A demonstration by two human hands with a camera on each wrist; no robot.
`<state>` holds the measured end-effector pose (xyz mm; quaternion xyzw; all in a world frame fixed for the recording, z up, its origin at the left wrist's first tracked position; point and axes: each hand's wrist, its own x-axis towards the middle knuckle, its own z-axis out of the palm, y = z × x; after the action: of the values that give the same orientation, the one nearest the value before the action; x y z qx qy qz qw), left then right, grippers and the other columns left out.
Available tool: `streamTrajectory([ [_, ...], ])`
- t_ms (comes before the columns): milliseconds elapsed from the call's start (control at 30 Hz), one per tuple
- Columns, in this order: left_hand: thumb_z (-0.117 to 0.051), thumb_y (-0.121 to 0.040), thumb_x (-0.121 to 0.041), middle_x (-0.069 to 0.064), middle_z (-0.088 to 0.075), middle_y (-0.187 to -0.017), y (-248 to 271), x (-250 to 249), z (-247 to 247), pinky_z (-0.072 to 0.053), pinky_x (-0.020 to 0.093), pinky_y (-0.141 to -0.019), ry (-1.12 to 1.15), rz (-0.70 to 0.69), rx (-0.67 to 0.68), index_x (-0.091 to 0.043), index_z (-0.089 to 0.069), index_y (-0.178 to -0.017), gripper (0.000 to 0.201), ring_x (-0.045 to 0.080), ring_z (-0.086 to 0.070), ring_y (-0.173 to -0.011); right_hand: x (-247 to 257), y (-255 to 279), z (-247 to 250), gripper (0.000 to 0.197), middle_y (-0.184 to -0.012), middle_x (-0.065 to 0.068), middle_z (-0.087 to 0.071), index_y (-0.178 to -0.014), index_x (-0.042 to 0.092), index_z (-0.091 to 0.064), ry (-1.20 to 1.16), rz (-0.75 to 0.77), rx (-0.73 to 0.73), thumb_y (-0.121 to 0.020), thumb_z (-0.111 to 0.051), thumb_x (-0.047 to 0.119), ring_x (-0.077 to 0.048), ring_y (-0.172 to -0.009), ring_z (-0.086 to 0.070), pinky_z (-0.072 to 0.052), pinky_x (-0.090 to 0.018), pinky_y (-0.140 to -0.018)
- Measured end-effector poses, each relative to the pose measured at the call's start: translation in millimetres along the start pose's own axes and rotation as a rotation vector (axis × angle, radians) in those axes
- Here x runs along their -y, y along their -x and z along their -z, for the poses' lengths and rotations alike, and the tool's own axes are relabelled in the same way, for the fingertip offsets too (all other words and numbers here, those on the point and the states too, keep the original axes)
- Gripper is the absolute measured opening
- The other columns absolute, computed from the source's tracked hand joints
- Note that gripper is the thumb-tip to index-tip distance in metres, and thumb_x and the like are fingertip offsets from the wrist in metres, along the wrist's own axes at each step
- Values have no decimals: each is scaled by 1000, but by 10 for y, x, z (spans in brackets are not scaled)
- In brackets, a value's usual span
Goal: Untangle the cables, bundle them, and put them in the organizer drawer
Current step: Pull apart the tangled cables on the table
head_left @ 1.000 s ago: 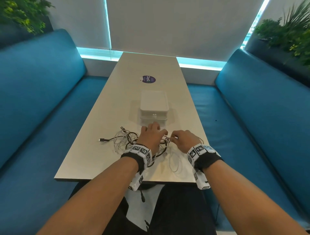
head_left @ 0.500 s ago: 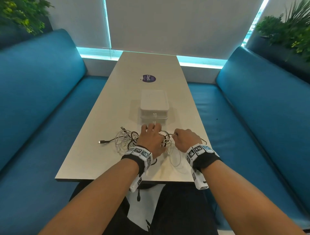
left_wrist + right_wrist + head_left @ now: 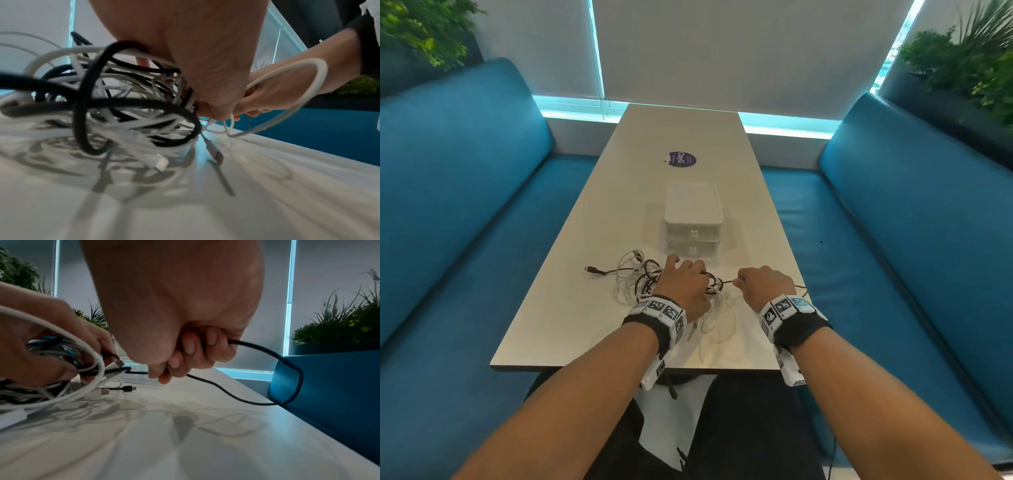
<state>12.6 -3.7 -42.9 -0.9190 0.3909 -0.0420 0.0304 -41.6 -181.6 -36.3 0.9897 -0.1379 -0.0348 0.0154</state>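
Note:
A tangle of black and white cables [image 3: 637, 281] [image 3: 115, 104] lies on the near part of the white table [image 3: 571, 318]. My left hand [image 3: 683, 284] grips the right side of the tangle [image 3: 61, 363], fingers curled round several strands. My right hand [image 3: 763, 282] [image 3: 185, 356] is fisted round a thin black cable [image 3: 267, 350] that runs taut from the tangle and loops past the table's right edge. A white two-drawer organizer [image 3: 693, 219] stands just beyond the hands, both drawers closed.
Blue bench seats [image 3: 465, 212] flank the table on both sides. A purple round sticker [image 3: 682, 159] lies farther up the table. Loose connector ends [image 3: 216, 154] rest on the tabletop near the tangle. Plants [image 3: 969, 58] stand behind the benches.
My right hand has moved right, away from the left hand, drawing the thin black cable out of the tangle. The left hand stays on the tangle.

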Motion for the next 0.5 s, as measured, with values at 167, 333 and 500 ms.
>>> streamTrajectory([
  [167,-51,-91,-29,4,-59,-113,-43,-29,64,-34,46,-101,40,-25,21,-16,-56,-112,25,28,-58,-103,39,28,-14,23,-98,-4,-65,-105,24,-64,13,34,52,-102,-43,34,-27,-86,-65,-45,-32,-66],
  [333,-44,-99,-27,-2,-59,-125,-61,-19,-22,-35,47,-98,79,-46,34,-21,-64,-113,26,26,-57,-113,161,25,-71,23,-104,-6,-70,-109,27,-67,-200,69,81,-98,-46,32,-29,-91,-66,-54,-37,-75],
  [500,-48,-99,-19,-9,-38,-154,-36,66,-68,-24,48,-111,250,-56,6,-26,-63,-122,28,22,-40,-135,139,9,-116,27,-114,-4,-70,-121,29,-65,-332,40,107,-98,-52,33,-27,-104,-63,-53,-40,-89],
])
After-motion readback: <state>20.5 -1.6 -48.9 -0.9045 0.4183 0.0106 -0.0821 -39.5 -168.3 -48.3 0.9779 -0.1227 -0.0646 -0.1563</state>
